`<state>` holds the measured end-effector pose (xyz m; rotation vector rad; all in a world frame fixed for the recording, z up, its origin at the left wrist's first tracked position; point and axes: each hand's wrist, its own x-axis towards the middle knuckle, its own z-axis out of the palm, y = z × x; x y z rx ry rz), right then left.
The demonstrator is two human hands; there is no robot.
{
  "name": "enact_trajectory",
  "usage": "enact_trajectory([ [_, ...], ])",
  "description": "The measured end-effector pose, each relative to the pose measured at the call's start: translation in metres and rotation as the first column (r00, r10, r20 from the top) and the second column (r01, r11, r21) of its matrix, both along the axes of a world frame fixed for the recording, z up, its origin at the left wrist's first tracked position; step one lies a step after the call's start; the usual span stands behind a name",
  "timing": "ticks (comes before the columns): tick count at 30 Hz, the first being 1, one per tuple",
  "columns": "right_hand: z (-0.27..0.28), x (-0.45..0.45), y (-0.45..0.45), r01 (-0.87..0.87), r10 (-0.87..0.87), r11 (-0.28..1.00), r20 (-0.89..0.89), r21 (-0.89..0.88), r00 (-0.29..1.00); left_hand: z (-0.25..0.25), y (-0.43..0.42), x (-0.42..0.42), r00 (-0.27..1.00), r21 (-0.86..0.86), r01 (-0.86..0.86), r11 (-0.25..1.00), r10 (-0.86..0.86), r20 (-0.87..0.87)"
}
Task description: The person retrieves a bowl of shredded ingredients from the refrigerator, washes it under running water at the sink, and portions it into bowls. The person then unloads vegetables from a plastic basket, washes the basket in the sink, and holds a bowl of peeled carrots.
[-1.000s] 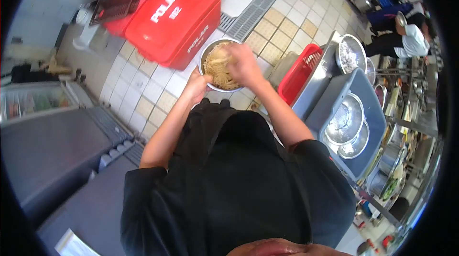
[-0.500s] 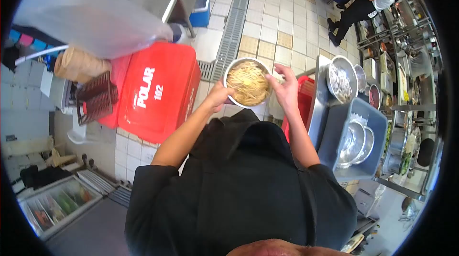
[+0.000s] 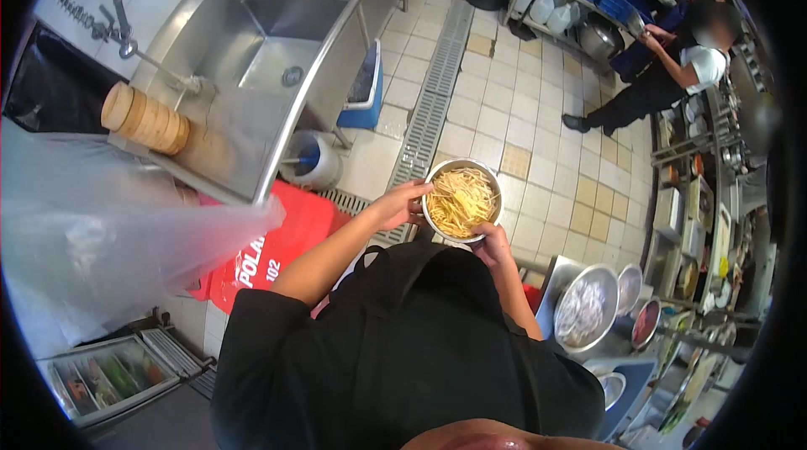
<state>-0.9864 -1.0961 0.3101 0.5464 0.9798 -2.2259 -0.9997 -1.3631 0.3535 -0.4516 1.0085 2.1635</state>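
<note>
Right hand shifted, holding bowl (underside hidden)

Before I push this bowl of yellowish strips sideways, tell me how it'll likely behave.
The bowl will probably feel stiff: its rim looks metallic and evenly round. The strips, loose and heaped, will likely shift or spill if it tilts. It could tip if pushed, since only the left hand and right hand appear to support it.

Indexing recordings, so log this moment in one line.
left hand: holding bowl | right hand: holding bowl | bowl: contains yellowish strips
</note>
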Motion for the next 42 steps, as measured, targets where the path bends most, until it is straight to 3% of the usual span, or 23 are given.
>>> enact_trajectory([
  [1,0.005,-0.022,-0.001,-0.023,0.023,1.000,-0.067,0.002,0.997,0.003,-0.009,-0.018,0.997,-0.003,0.000,1.000,-0.001,-0.074],
  [2,0.011,-0.047,-0.003,-0.001,0.000,1.000,-0.062,-0.004,0.998,0.001,-0.020,-0.035,0.994,-0.230,-0.046,0.972,0.021,-0.111],
  [3,0.019,-0.070,-0.003,0.018,-0.018,1.000,-0.052,-0.007,0.998,-0.006,-0.032,-0.047,0.989,-0.440,-0.100,0.892,0.039,-0.145],
  [5,0.021,-0.114,0.005,0.009,-0.008,0.999,-0.018,0.048,1.000,-0.027,-0.071,-0.066,0.955,-0.747,-0.118,0.654,-0.132,-0.267],
  [6,0.009,-0.135,0.011,0.014,-0.012,0.999,-0.042,0.042,0.999,-0.038,-0.091,-0.066,0.944,-0.802,-0.184,0.569,-0.125,-0.305],
  [9,0.043,-0.183,0.005,0.058,-0.056,0.998,-0.104,0.021,0.993,-0.030,-0.138,-0.062,0.976,-0.890,-0.171,0.423,-0.048,-0.211],
  [11,0.043,-0.213,0.003,0.103,-0.105,0.994,-0.125,-0.026,0.987,-0.018,-0.156,-0.061,0.992,-0.880,-0.110,0.463,0.101,-0.070],
  [14,0.042,-0.245,-0.012,0.152,-0.152,0.988,-0.118,-0.005,0.981,-0.021,-0.184,-0.064,0.963,-0.863,-0.145,0.484,0.268,-0.012],
  [17,0.036,-0.286,-0.031,0.143,-0.139,0.989,-0.094,0.041,0.986,-0.035,-0.222,-0.100,0.864,-0.772,-0.440,0.459,0.450,-0.225],
  [18,0.036,-0.302,-0.045,0.158,-0.154,0.987,-0.081,0.037,0.985,-0.016,-0.228,-0.130,0.798,-0.746,-0.536,0.395,0.526,-0.294],
  [21,0.027,-0.358,-0.076,0.128,-0.124,0.990,-0.070,0.064,0.990,0.003,-0.304,-0.227,0.675,-0.629,-0.724,0.284,0.481,-0.560],
  [24,0.015,-0.435,-0.123,0.108,-0.109,0.994,-0.062,-0.009,0.992,0.033,-0.405,-0.357,0.535,-0.513,-0.835,0.198,0.510,-0.674],
  [25,0.020,-0.461,-0.146,0.099,-0.105,0.993,-0.100,-0.066,0.989,0.041,-0.441,-0.398,0.492,-0.485,-0.858,0.169,0.543,-0.680],
  [28,0.034,-0.544,-0.200,0.019,-0.020,1.000,-0.056,-0.019,0.998,0.071,-0.543,-0.498,0.298,-0.326,-0.942,0.076,0.633,-0.715],
  [30,0.043,-0.592,-0.238,-0.015,0.014,1.000,-0.055,-0.023,0.998,0.085,-0.617,-0.541,0.217,-0.227,-0.970,0.083,0.709,-0.671],
  [32,0.050,-0.636,-0.272,-0.060,0.058,0.998,-0.068,-0.033,0.996,0.098,-0.678,-0.577,0.252,-0.359,-0.933,0.012,0.735,-0.630],
  [34,0.057,-0.674,-0.301,-0.117,0.113,0.992,-0.082,-0.051,0.990,0.108,-0.730,-0.606,0.225,-0.374,-0.926,-0.051,0.719,-0.658],
  [36,0.067,-0.698,-0.333,-0.146,0.144,0.989,-0.079,-0.024,0.986,0.122,-0.779,-0.622,0.067,-0.258,-0.955,-0.146,0.741,-0.668],
  [38,0.071,-0.717,-0.361,-0.191,0.190,0.982,-0.064,-0.004,0.980,0.129,-0.831,-0.632,-0.143,-0.205,-0.841,-0.500,0.572,-0.808],
  [40,0.064,-0.730,-0.379,-0.241,0.240,0.970,-0.066,-0.010,0.968,0.193,-0.825,-0.629,-0.367,0.054,-0.652,-0.756,0.252,-0.895],
  [42,0.066,-0.735,-0.392,-0.263,0.263,0.965,-0.040,0.020,0.964,0.257,-0.814,-0.631,-0.304,0.353,-0.539,-0.765,-0.213,-0.928],
])
